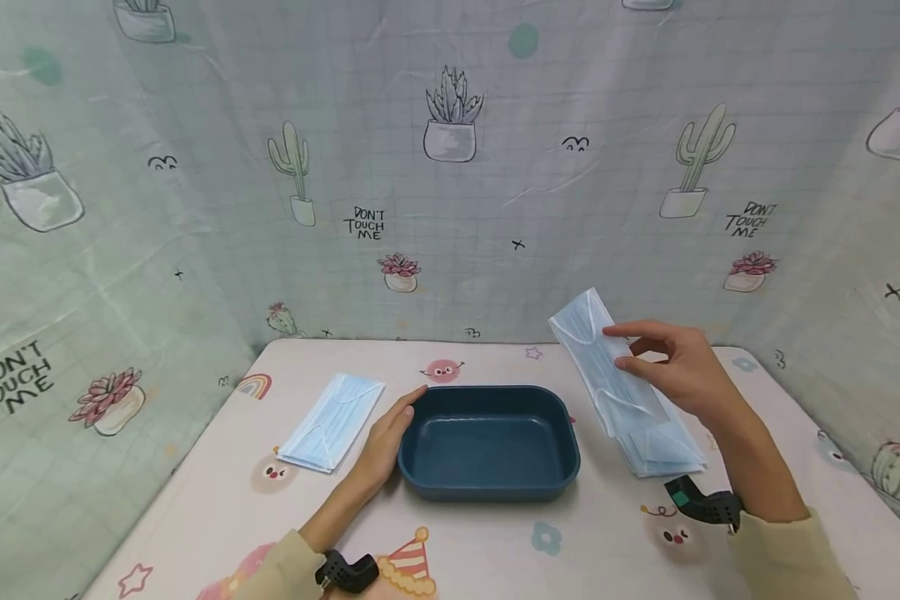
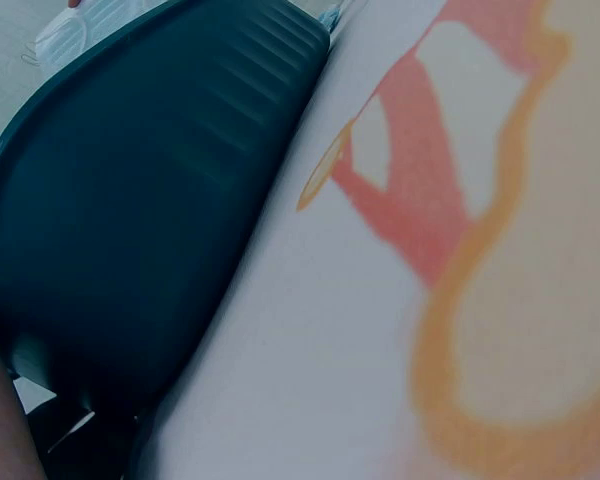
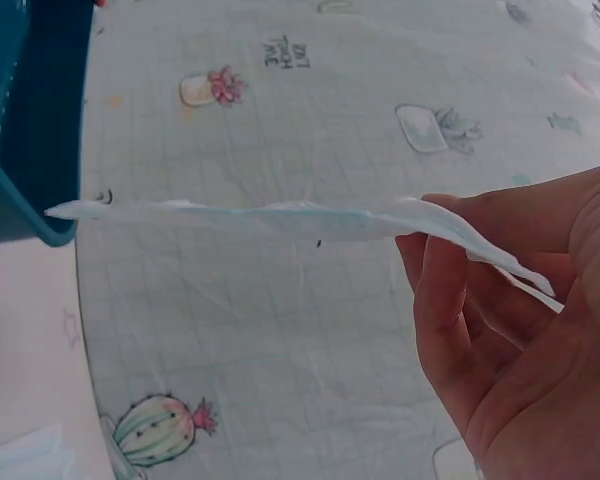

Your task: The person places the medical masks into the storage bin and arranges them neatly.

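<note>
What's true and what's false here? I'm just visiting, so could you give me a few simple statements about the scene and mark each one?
1. The right hand pinches a face mask. True.
2. Both hands are holding masks. False: the left hand touches the side of the dark blue tray.
3. At least one other mask lies on the table, left of the tray. True.
4. The tray is round. False: it is rectangular with rounded corners.
5. The cloth behind the table is plain. False: the cloth is printed with potted plants and words.
6. The person wears pale sleeves. True.
</note>
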`<action>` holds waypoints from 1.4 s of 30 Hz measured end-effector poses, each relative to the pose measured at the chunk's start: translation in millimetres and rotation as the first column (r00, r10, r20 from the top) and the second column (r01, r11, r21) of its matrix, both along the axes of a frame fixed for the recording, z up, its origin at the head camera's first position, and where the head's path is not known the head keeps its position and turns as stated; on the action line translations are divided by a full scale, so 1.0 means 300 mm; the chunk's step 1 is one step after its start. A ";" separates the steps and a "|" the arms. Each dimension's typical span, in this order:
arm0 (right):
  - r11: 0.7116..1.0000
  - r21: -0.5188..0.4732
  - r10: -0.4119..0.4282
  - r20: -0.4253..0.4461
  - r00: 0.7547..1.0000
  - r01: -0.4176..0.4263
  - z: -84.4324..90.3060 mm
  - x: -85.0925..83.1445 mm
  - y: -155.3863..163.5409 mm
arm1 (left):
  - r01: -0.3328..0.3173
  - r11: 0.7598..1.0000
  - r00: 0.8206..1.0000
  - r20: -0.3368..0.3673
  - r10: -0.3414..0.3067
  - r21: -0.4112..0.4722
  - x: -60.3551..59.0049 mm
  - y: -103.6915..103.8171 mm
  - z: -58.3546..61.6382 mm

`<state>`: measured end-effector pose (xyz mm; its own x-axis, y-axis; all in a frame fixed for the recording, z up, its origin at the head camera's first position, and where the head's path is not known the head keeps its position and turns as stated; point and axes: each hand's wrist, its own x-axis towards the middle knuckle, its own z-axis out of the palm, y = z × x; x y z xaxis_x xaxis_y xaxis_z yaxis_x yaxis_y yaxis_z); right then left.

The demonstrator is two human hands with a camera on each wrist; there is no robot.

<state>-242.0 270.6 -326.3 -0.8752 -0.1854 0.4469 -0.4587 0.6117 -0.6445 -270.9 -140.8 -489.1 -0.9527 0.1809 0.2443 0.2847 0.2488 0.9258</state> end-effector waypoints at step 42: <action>0.806 0.179 0.497 0.314 0.809 -0.565 0.003 -0.094 -0.340 | -0.002 1.000 1.000 -0.006 0.002 -0.015 -0.002 -0.003 -0.003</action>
<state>-270.1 168.7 -325.3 -0.6763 -0.7286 0.1087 -0.6111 0.4725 -0.6351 -271.5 -141.6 -490.1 -0.9516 0.1827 0.2472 0.2895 0.2631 0.9203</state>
